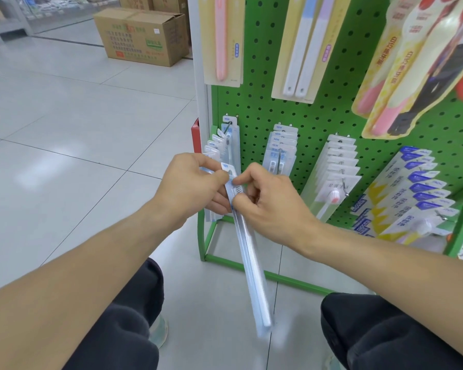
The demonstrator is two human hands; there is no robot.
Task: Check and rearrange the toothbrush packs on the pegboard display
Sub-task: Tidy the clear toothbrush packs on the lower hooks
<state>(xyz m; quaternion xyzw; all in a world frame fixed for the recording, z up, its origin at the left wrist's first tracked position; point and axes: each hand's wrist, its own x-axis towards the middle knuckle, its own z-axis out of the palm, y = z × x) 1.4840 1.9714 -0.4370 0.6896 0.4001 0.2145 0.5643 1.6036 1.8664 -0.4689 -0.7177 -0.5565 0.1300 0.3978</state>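
Observation:
A long clear toothbrush pack (251,268) with white and pale blue brushes slants down toward me in front of the green pegboard (313,113). My left hand (190,188) pinches its top tab, and behind that hand several packs hang from the leftmost low hook (229,130). My right hand (267,201) grips the pack just below the tab, fingers curled round its edge. More packs of the same kind hang on the neighbouring hook (281,150).
Further right hang white brush packs (334,177) and blue-topped packs (412,198); pink, blue and lilac packs hang above. A cardboard box (142,36) stands on the tiled floor at the back left. My knees sit low in view, by the rack's green base frame (278,276).

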